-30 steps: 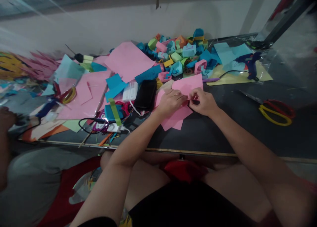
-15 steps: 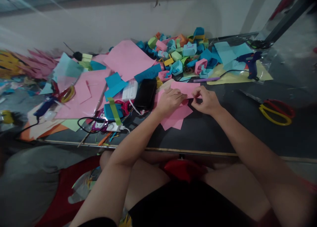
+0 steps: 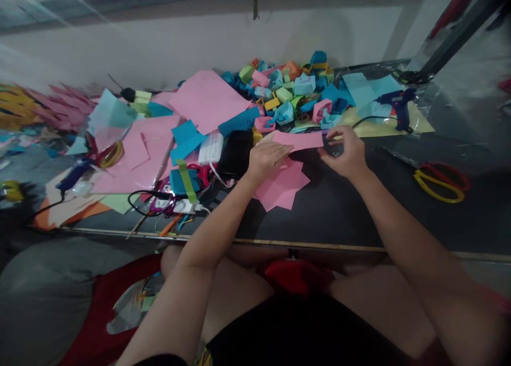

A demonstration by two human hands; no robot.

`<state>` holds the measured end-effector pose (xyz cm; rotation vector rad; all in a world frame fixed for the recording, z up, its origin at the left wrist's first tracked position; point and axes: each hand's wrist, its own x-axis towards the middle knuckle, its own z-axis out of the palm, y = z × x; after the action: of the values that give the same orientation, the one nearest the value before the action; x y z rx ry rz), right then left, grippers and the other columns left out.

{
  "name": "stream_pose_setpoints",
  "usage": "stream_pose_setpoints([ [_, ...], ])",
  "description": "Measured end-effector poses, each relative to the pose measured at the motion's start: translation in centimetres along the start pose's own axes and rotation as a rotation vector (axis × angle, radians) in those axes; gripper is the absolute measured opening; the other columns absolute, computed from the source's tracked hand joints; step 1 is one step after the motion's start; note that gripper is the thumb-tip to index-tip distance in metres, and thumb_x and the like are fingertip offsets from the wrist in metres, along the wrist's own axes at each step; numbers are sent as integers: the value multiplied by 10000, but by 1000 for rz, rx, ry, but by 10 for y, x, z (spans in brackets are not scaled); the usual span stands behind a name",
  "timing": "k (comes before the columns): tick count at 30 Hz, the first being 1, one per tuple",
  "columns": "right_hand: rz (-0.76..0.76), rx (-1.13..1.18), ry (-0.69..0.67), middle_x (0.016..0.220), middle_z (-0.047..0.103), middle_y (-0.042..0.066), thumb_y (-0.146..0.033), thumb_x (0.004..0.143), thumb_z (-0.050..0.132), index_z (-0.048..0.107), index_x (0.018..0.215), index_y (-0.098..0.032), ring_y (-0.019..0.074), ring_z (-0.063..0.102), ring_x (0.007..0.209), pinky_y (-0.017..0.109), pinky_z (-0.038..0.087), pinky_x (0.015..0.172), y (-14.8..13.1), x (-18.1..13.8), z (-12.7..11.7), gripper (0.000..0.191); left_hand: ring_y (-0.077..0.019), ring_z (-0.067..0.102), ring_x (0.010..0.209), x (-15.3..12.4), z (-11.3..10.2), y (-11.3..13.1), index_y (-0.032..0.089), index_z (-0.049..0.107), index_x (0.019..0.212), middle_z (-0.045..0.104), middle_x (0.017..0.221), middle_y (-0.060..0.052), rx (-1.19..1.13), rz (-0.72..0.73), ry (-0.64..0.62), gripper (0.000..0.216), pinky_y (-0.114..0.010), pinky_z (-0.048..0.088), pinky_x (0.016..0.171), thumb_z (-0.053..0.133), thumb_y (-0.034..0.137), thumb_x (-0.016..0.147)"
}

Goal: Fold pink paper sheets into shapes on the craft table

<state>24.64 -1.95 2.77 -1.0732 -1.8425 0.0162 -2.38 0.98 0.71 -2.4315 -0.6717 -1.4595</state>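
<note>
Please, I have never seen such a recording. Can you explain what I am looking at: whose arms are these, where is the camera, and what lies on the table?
There is no machine here. Both bare arms belong to one person, and the camera sits on that person's head, looking forward and down. The left hand and the right hand are at the two ends of a folded pink paper strip; I cannot tell whether they pinch it or only press it. Below it, loose pink sheets lie on a dark table. Behind is a heap of small folded paper boxes. To the right are a blue glue gun and scissors with yellow and red handles.
</note>
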Motion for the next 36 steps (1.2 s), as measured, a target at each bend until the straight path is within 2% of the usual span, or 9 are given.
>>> stream_pose_setpoints([
  [3,-145,-22,10,883,730,45,-390,893,668,596,889,-263,235,718,874,377,581,778,1,1,5,146,-174,808,939,3,2,8,261,828,1072,839,985,-35,-210,-117,-87,210,-314,643,869,629,262,1003],
  [6,-245,-59,20,815,748,40,-412,990,563,650,826,-257,220,719,823,391,562,799,5,1,4,242,-207,812,951,8,0,15,257,848,989,837,983,-55,-438,-289,-173,276,-349,651,909,667,465,978],
  [10,-206,-80,26,766,762,16,-402,1007,553,743,777,-291,227,734,853,433,547,845,4,2,-3,319,-218,802,938,16,-6,21,189,847,1003,829,1001,-130,-692,-597,-228,652,-313,644,780,463,716,992],
  [14,-137,103,142,748,764,0,-420,991,612,802,819,-332,214,728,779,431,570,804,-7,3,-3,271,-163,738,755,19,-9,19,172,837,978,817,908,-119,-751,-841,-201,644,-258,566,648,580,759,911],
  [18,107,305,402,776,753,23,-525,878,769,794,827,-291,217,720,766,420,581,772,-7,7,3,241,-158,673,739,17,-5,11,203,829,930,784,901,-85,-826,-803,-67,732,-279,522,644,524,864,856],
  [21,358,475,534,772,722,12,-663,770,813,735,810,-270,207,714,763,416,599,774,10,11,8,402,-177,672,821,17,-2,7,215,809,883,749,883,-65,-769,-742,1,661,-313,541,774,648,849,785],
  [28,784,713,429,753,691,2,-673,565,908,682,789,-243,168,640,638,362,590,582,17,5,19,536,-130,656,700,27,-5,22,199,788,790,741,762,-27,-978,-891,-61,523,-269,546,681,866,701,664],
  [32,884,803,362,758,698,2,-562,561,930,687,806,-222,138,619,622,300,548,537,-2,2,26,485,-79,572,565,26,-4,29,172,753,746,670,632,4,-1069,-1014,-68,517,-219,482,549,917,645,616],
  [36,948,876,322,791,716,5,-538,472,964,682,818,-220,135,630,630,285,541,520,-4,0,33,548,-157,685,705,17,4,30,167,737,789,747,784,-62,-1025,-1042,-68,582,-280,572,617,955,640,530],
])
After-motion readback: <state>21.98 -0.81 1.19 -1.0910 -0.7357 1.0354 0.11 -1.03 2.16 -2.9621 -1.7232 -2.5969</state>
